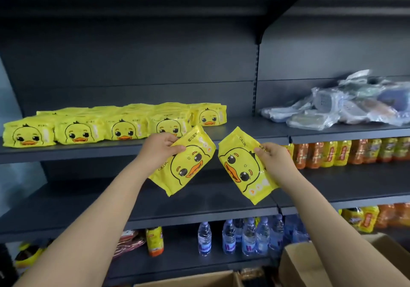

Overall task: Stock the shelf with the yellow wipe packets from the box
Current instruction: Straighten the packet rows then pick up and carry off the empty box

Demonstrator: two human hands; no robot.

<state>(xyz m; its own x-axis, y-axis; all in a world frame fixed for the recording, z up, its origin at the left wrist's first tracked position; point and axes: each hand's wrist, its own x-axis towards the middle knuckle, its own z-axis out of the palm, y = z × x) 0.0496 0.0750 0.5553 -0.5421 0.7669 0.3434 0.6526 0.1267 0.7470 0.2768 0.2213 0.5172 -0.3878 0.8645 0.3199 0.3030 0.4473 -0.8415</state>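
Observation:
Each of my hands holds one yellow wipe packet with a duck face, raised in front of the dark shelf. My left hand pinches the upper edge of the left packet, which hangs tilted. My right hand grips the right side of the right packet, also tilted. Several rows of the same yellow packets lie on the shelf's left part, just above and left of my left hand. The open cardboard box shows at the bottom edge; its inside is hidden.
Clear-wrapped goods are piled on the same shelf at the right, past a bare stretch. Orange drink bottles fill the shelf below at right. Water bottles stand on the lowest shelf. A second cardboard box sits at the bottom right.

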